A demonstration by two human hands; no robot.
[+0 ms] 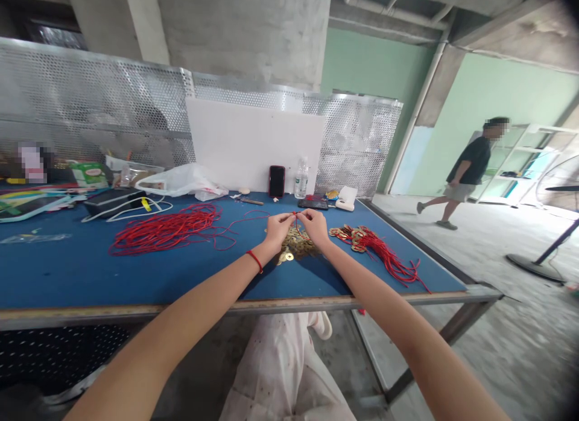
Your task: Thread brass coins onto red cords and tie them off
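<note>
My left hand (278,228) and my right hand (314,225) meet over the middle of the blue table (136,270), fingers pinched together on a thin red string (296,215) held between them. Just below the hands lies a pile of brass coins (294,249). A finished bunch of coins tied with red strings (375,246) lies to the right of my right hand. A loose heap of red strings (167,231) is spread to the left. A red band circles my left wrist.
At the table's back stand a white board (253,143), a phone (276,181), a water bottle (301,178), a plastic bag (181,180) and clutter at far left. A person (465,170) walks on the concrete floor at right, near a fan stand (538,261).
</note>
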